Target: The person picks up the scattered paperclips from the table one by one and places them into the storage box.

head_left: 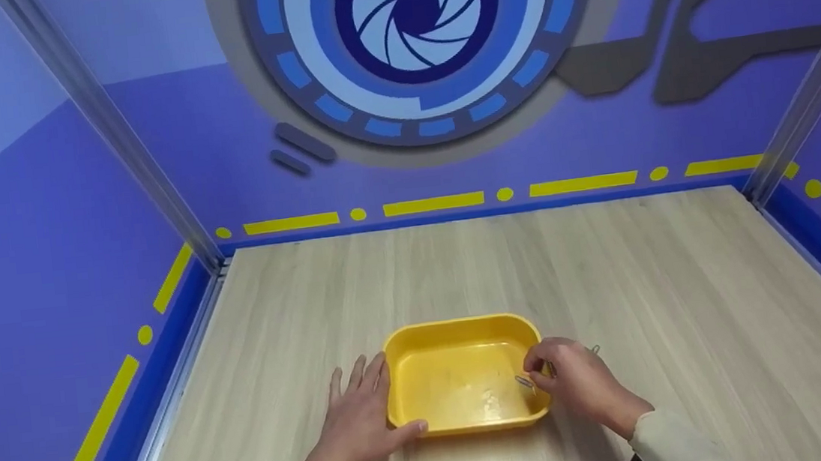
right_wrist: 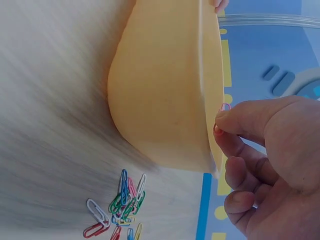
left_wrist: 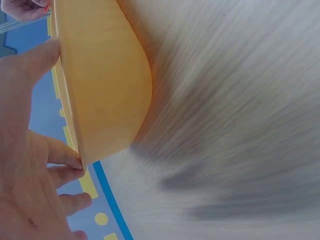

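Note:
A yellow plastic tub (head_left: 467,430) with rounded corners stands on the table. My left hand (head_left: 357,420) spans its left end, fingers stretched out along the side and thumb on the near rim. Over the right end, my right hand (head_left: 579,380) pinches a pinkish-red paper clip (right_wrist: 226,106) between thumb and index finger, right at the rim. The other fingers of that hand are curled in. On the table beyond the tub's right end lies a loose pile of coloured paper clips (right_wrist: 127,200), mostly hidden behind the right hand in the head view.
The wooden table (head_left: 460,271) is enclosed by purple-blue printed panels (head_left: 170,156) at the back and sides. Metal corner posts (head_left: 115,131) rise where the panels meet. A metal strip (head_left: 164,405) runs along the left table edge.

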The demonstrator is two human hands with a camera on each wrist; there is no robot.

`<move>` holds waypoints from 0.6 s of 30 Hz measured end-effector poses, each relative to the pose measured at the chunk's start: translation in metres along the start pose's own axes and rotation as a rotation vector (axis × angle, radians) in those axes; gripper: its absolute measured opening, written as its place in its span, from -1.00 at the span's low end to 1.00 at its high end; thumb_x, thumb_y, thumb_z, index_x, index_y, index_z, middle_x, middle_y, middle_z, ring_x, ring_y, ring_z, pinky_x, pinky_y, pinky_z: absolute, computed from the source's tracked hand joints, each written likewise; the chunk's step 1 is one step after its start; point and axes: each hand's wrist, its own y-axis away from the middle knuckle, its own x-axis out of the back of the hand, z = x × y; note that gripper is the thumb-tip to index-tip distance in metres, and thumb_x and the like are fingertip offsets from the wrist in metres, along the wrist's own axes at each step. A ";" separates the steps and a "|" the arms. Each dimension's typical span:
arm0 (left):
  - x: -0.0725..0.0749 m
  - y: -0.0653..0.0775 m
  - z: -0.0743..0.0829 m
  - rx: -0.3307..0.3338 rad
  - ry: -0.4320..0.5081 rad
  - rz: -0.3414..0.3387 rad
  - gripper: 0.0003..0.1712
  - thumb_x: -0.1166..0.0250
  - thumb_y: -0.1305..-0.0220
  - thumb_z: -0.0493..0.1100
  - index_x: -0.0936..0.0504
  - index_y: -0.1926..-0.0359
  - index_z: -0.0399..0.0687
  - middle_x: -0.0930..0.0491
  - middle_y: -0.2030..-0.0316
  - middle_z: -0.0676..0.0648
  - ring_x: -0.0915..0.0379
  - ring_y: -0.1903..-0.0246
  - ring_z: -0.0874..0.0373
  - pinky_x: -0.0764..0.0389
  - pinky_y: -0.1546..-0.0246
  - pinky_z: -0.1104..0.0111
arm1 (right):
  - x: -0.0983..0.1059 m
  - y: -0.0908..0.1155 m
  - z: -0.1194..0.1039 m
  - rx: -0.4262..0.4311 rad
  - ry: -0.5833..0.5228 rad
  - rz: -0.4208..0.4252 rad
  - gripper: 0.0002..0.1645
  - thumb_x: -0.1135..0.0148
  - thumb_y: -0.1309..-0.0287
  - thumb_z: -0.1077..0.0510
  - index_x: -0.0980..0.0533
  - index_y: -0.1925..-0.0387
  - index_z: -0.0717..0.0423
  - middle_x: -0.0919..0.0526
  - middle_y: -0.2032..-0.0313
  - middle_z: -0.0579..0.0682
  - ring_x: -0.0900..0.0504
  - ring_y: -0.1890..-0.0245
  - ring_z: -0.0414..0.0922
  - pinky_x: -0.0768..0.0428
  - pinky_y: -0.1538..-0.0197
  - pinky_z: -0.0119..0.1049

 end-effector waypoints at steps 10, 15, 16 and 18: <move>0.001 0.001 0.000 -0.013 0.009 0.012 0.24 -0.16 -0.03 0.53 -0.06 -0.48 -0.19 -0.10 -0.48 -0.14 0.06 -0.47 -0.21 0.20 -0.40 -0.25 | -0.008 -0.002 -0.004 0.103 0.064 -0.005 -0.86 -0.44 0.00 0.18 -0.61 0.49 -0.11 -0.56 0.47 -0.27 -0.47 0.38 -0.19 -0.55 0.22 -0.35; 0.000 0.001 0.000 -0.007 0.013 0.007 0.23 -0.17 -0.03 0.53 -0.06 -0.48 -0.18 -0.10 -0.48 -0.14 0.06 -0.47 -0.21 0.21 -0.40 -0.25 | -0.011 -0.005 -0.003 0.146 0.085 -0.004 -0.87 -0.42 -0.01 0.18 -0.60 0.50 -0.10 -0.56 0.49 -0.30 -0.48 0.35 -0.18 -0.54 0.16 -0.28; 0.000 0.001 0.000 0.001 0.017 0.001 0.24 -0.17 -0.03 0.54 -0.05 -0.49 -0.17 -0.09 -0.48 -0.13 0.08 -0.48 -0.20 0.22 -0.41 -0.25 | -0.011 -0.006 -0.004 0.137 0.082 -0.008 -0.87 -0.42 -0.02 0.17 -0.60 0.51 -0.10 -0.55 0.49 -0.30 -0.47 0.35 -0.19 -0.54 0.16 -0.28; 0.001 0.001 0.001 0.009 0.020 -0.005 0.25 -0.16 -0.02 0.55 -0.04 -0.49 -0.16 -0.08 -0.49 -0.13 0.09 -0.48 -0.20 0.24 -0.41 -0.24 | -0.011 -0.007 -0.004 0.129 0.076 -0.012 -0.87 -0.41 -0.02 0.17 -0.59 0.52 -0.10 -0.54 0.50 -0.31 -0.45 0.35 -0.20 -0.51 0.16 -0.28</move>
